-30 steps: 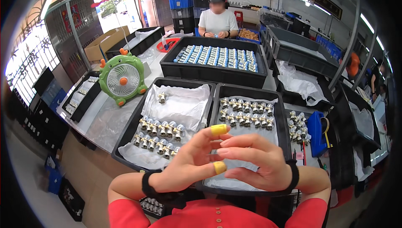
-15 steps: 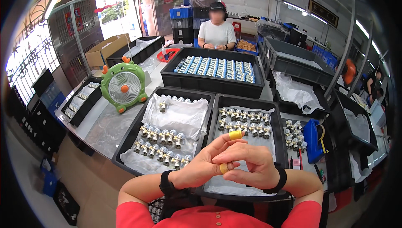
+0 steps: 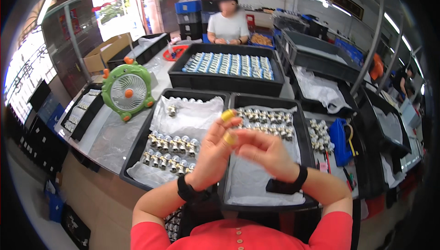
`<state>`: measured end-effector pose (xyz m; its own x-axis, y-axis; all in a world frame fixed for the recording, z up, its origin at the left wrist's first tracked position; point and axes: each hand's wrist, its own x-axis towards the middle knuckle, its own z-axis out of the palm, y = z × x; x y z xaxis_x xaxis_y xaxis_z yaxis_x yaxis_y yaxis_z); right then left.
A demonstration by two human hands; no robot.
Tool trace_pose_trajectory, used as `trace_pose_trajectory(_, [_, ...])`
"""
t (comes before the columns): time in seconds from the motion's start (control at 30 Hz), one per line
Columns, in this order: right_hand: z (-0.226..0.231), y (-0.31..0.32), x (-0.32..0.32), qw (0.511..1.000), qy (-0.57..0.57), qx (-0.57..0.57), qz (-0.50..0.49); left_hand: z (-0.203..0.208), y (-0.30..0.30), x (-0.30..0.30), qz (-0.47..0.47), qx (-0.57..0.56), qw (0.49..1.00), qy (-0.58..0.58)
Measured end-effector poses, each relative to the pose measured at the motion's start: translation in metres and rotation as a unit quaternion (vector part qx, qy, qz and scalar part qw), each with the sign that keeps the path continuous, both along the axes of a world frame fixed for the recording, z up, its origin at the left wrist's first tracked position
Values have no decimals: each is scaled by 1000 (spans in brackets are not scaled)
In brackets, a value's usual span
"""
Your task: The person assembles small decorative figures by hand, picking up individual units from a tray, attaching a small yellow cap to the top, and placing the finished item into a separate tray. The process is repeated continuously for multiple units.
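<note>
My hands are raised together over the two near trays. My left hand points upward with thumb and index finger apart, each wrapped in yellow finger tape. No object shows in it. My right hand reaches across, its bent fingers at the taped left thumb; motion smears the fingertips, so a grip cannot be made out. Beneath my left hand, the left tray holds rows of small metal fittings on white sheeting. More fittings stand at the far end of the right tray.
A green fan stands at left. Beyond the near trays is a large black tray of blue-and-white pieces, with a person seated behind it. To the right are loose fittings, a blue bin and stacked crates.
Both hands have risen and moved slightly left, away from my body. The left fingers now point more upward, and the right fingers have shifted along with the taped thumb. The view has tilted a little.
</note>
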<state>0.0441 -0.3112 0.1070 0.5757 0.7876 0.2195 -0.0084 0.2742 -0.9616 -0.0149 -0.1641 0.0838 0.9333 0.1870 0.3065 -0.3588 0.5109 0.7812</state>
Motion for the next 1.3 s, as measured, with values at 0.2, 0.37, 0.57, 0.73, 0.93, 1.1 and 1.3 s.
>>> trace_pose_trajectory(0.2, [-35,-34,107,961,129,-15,-244,-29,22,18,-21,-3,997,69])
trace_pose_trajectory(0.37, [-144,-50,181,906,9,-241,-348,-66,35,29,-80,2,988,133])
trace_pose_trajectory(0.57, [-185,-73,218,717,-143,-514,-448,-58,26,26,-114,31,970,212])
trace_pose_trajectory(0.73, [-188,-70,222,684,-232,-588,-364,-71,27,24,-143,47,963,223])
trace_pose_trajectory(0.93, [-176,-83,209,598,-357,-690,-197,-76,21,24,-191,73,952,227])
trace_pose_trajectory(1.1, [-139,-64,193,540,-344,-755,-144,-79,23,26,-183,96,949,237])
trace_pose_trajectory(1.3, [-103,-65,186,555,-331,-761,-62,-77,24,26,-186,95,945,253])
